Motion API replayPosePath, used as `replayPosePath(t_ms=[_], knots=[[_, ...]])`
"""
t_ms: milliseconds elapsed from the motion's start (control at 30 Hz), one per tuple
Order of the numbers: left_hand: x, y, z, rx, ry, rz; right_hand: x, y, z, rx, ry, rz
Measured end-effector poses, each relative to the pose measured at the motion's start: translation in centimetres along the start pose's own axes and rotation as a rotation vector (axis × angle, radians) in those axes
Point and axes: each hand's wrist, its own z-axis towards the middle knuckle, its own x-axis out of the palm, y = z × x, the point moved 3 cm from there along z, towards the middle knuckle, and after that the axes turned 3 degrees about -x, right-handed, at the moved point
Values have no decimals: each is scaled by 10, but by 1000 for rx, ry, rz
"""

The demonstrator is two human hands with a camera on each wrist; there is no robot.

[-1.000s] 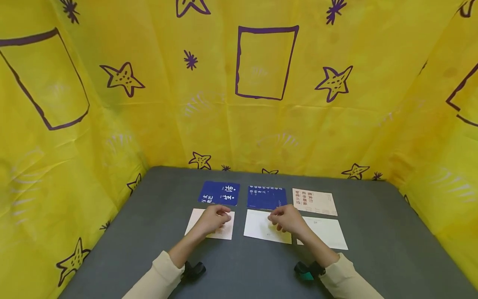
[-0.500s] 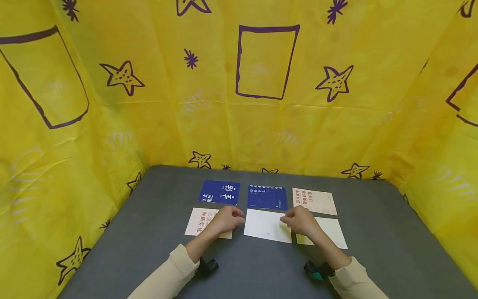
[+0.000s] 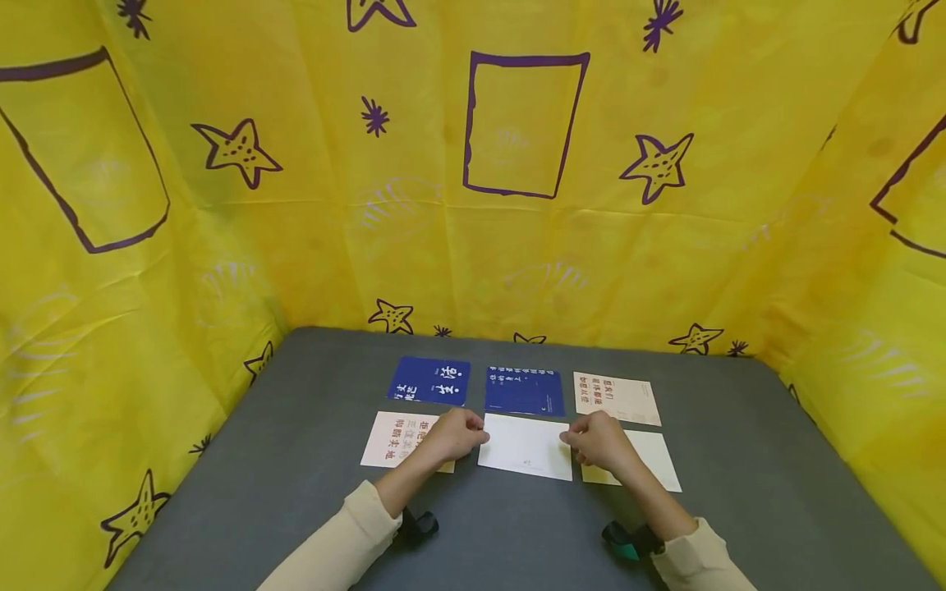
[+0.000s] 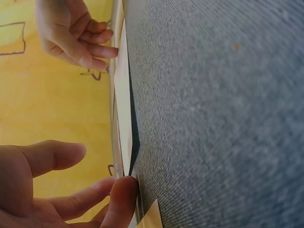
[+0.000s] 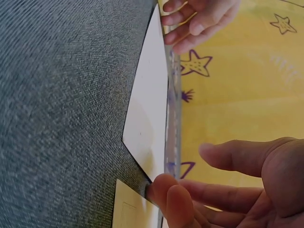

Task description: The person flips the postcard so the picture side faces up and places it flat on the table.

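Observation:
A white card lies in the middle of the near row of cards in the head view. At its left edge is my left hand, fingertips right at the side and thumb apart from them. My right hand is at the opposite edge, likewise with its thumb apart from the fingers. In the right wrist view, fingertips meet the card's near corner. My left forearm and hand overlap a pink card with red writing; the right hand partly covers another pale card.
Behind, a far row holds two blue cards with white writing, one on the left and one in the middle, plus a cream card. All lie on a grey table. Yellow patterned cloth encloses the back and sides.
Both hands have moved right from above the cards. The left hand went from the pink card to the white card's left edge, the right hand from over the white card to its right edge.

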Motion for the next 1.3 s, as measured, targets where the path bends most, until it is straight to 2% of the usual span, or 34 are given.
replayPosePath(t_ms=[300,533,767,1067,1300], knots=[[3,-3,-3,-1,-27,-26,4,1,-1,10,-18,70],[5,0,-3,-4,-42,-89,7,-5,2,43,-46,144],[8,2,-4,-13,-20,-160,8,-10,5,69,-60,205],[7,3,-4,-13,-30,-151,11,-16,11,108,-43,306],[7,4,-3,-47,-19,-226,13,-23,13,134,-41,370]])
